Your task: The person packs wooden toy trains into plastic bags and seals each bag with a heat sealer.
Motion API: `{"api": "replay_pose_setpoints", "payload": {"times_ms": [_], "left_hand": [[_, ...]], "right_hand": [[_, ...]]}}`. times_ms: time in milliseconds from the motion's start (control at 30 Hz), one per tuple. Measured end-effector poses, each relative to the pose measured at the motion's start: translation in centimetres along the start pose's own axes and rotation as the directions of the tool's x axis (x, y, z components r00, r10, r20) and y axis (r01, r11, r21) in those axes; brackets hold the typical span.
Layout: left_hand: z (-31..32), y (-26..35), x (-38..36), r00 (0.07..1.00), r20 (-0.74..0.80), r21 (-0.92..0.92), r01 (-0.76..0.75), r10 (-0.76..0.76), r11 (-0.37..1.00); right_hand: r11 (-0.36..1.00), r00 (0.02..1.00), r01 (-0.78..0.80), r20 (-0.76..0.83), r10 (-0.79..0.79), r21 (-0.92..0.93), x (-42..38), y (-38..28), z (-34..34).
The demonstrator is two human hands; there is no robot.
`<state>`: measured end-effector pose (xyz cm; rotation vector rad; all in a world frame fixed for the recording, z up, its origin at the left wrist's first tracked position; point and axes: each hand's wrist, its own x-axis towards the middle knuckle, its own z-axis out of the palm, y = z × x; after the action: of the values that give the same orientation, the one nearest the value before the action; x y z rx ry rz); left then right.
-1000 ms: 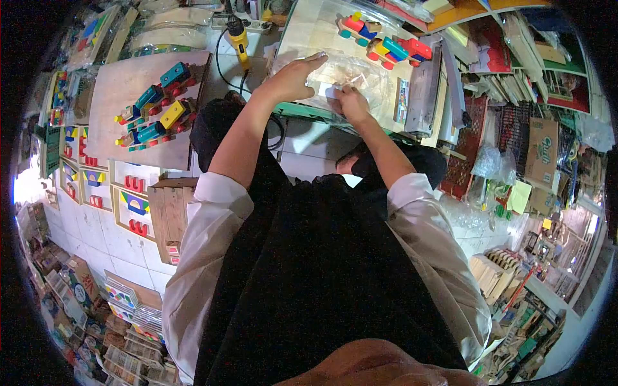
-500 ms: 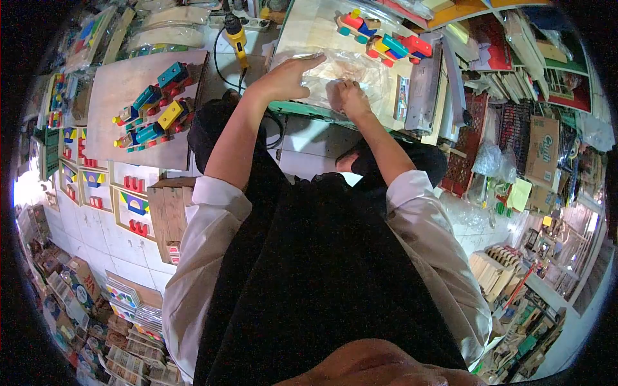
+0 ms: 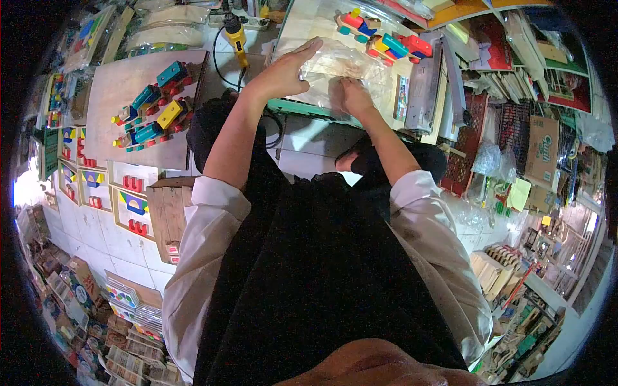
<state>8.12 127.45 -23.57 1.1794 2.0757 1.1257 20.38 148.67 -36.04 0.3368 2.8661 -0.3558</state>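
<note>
A crinkled sheet or bag of clear plastic (image 3: pixel 325 69) lies spread over the pale wooden board of the work table (image 3: pixel 306 22). My left hand (image 3: pixel 283 72) is at its left side, fingers stretched out and thumb apart, holding nothing. At the plastic's right part is my right hand (image 3: pixel 356 98), its fingers bent together and apparently pinching the film; their tips are partly hidden. Just beyond the plastic stands a colourful wooden toy train (image 3: pixel 389 48), with red, blue, yellow and green blocks on wheels.
Two more toy trains (image 3: pixel 151 106) stand on a board (image 3: pixel 106 96) to the left. Between the boards lies a yellow power tool (image 3: pixel 236 42) with a black cord. A long grey metal device (image 3: pixel 425 90) borders the table's right side. Crowded shelves (image 3: pixel 515 58) rise at the right.
My right hand has shifted slightly, its fingers drawn in closer on the plastic. My left hand has risen a little, fingers still stretched. The trains have not moved.
</note>
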Motion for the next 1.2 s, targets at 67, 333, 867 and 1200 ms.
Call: {"api": "replay_pose_setpoints", "payload": {"times_ms": [67,333,867,1200], "left_hand": [[0.1,0.1,0.2,0.999,-0.022,-0.019,-0.024,0.023,1.000],[1.0,-0.4,1.1,0.977,-0.179,0.056,-0.108,0.117,0.993],[1.2,0.1,1.5,0.985,-0.103,0.058,-0.135,0.140,0.989],[1.0,-0.5,1.5,0.989,-0.115,0.034,-0.095,0.098,0.995]], "right_hand": [[1.000,1.000,0.004,-0.002,-0.004,0.007,0.4,0.6,-0.2],[0.975,0.981,0.041,0.176,-0.081,0.218,2.9,5.6,2.3],[0.973,0.999,0.019,-0.049,-0.007,0.232,0.9,1.1,-4.2],[0.535,0.847,-0.017,0.297,-0.441,0.844,-0.4,-4.0,-16.6]]}}
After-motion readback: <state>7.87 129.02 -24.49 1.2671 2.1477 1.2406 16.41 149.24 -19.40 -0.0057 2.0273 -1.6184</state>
